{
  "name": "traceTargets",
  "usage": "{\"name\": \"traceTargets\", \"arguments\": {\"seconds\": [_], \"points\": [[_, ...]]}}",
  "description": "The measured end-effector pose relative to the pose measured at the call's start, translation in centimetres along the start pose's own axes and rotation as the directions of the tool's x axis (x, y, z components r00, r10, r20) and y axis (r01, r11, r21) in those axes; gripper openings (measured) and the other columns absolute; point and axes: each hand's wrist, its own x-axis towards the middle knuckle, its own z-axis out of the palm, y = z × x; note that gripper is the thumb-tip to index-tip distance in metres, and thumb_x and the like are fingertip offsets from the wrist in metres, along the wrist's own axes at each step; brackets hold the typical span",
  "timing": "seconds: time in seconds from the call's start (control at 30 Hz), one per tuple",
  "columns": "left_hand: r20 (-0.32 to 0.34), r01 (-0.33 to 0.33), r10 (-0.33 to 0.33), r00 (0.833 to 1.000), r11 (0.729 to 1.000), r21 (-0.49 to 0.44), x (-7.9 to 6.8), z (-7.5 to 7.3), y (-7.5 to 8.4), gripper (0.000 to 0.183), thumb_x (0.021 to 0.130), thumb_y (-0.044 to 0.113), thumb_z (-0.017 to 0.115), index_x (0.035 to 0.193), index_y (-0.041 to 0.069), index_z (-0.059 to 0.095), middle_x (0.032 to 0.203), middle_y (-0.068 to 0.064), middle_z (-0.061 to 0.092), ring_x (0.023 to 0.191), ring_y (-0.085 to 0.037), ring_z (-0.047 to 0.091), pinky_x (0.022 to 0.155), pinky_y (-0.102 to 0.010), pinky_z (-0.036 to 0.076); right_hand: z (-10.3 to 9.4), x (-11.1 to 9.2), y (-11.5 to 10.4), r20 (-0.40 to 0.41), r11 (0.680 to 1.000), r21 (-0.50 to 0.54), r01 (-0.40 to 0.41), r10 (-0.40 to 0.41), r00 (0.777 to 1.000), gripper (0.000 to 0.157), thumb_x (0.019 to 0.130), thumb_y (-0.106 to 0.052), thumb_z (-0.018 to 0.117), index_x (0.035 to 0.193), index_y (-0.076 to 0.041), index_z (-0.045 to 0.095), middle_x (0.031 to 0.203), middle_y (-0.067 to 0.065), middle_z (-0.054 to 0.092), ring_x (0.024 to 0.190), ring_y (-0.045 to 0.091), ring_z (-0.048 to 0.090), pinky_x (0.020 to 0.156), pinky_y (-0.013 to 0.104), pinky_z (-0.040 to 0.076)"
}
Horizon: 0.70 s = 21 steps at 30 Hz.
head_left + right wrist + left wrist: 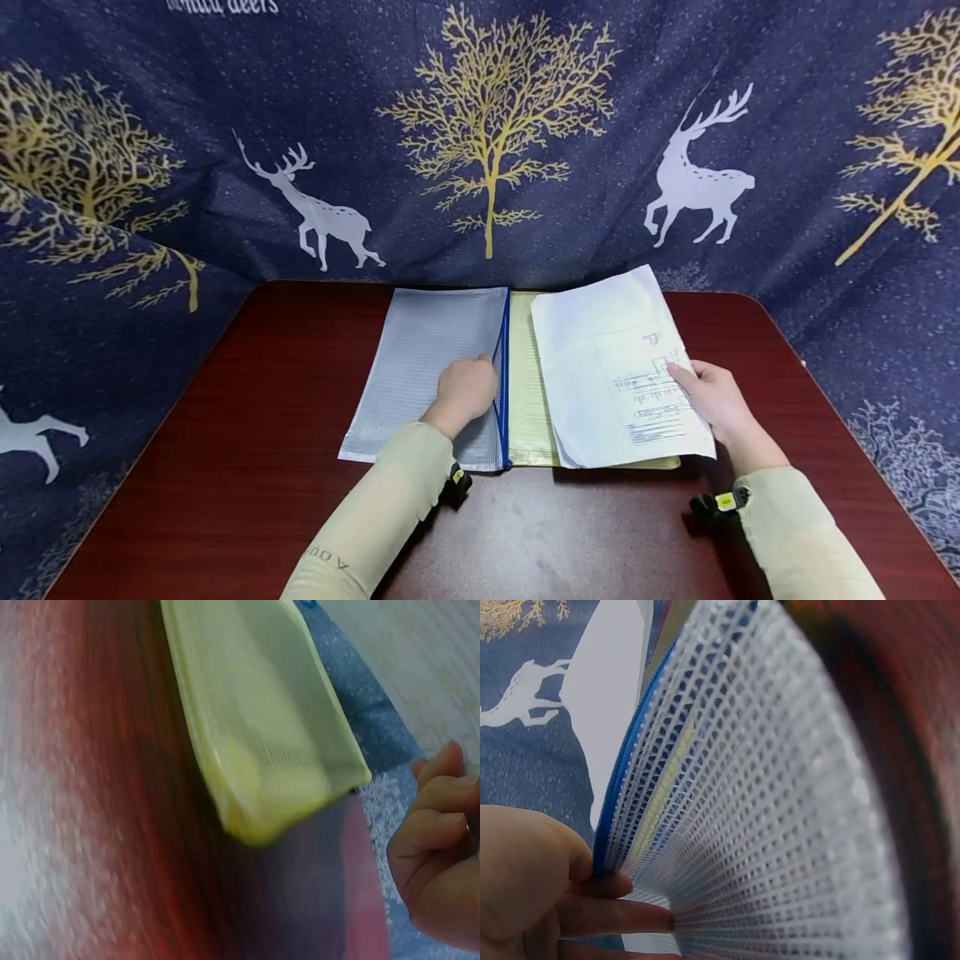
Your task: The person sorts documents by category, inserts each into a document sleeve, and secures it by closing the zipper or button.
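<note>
Head view; grey mesh pouch (427, 354), thin printed paper (611, 375)

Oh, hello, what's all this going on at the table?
Someone is handling papers and pouches. The left-hand grip holds a clear mesh pouch by its blue zip edge, which seems parted. The right-hand grip holds white printed paper by its right side, over a yellow pouch that lies beside the clear one on the reddish-brown table. At this moment, the printed paper is outside the clear pouch.
</note>
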Motion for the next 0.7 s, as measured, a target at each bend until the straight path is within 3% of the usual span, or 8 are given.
{"name": "traceTargets", "arguments": {"seconds": [0.13, 0.47, 0.7], "points": [[0.002, -0.004, 0.004, 1.000, 1.000, 0.008, 0.0, 0.2, 0.6, 0.028, 0.097, 0.016, 0.042, 0.111, -0.002, 0.059, 0.080, -0.018, 0.066, 0.071, -0.031, 0.064, 0.058, -0.041, 0.053, 0.6, 0.1, -0.3, 0.023, 1.000, -0.014, -0.002, 0.002, 1.000, 0.057, 0.099, -0.035, 0.045, 0.130, 0.013, 0.042, 0.075, -0.013, 0.066, 0.065, 0.010, 0.068, 0.059, 0.032, 0.057], [-0.002, -0.018, 0.018, 1.000, 1.000, -0.002, 0.1, 0.2, 1.4, 0.026, 0.097, 0.022, 0.045, 0.102, 0.001, 0.061, 0.081, -0.014, 0.067, 0.071, -0.030, 0.065, 0.056, -0.039, 0.053, 1.8, 0.4, -1.1, 0.057, 0.999, -0.038, -0.007, 0.009, 0.998, 0.053, 0.099, -0.032, 0.047, 0.127, 0.013, 0.046, 0.078, -0.006, 0.068, 0.065, 0.010, 0.067, 0.060, 0.032, 0.057], [-0.001, -0.011, 0.011, 1.000, 1.000, -0.008, 0.1, 0.3, 1.4, 0.025, 0.097, 0.019, 0.043, 0.095, 0.002, 0.061, 0.078, -0.016, 0.065, 0.069, -0.030, 0.064, 0.054, -0.040, 0.053, 3.2, 1.1, -2.1, 0.097, 1.000, 0.009, -0.010, 0.009, 0.995, 0.049, 0.099, -0.029, 0.048, 0.126, 0.012, 0.048, 0.080, -0.003, 0.069, 0.065, 0.013, 0.068, 0.060, 0.033, 0.057]]}}
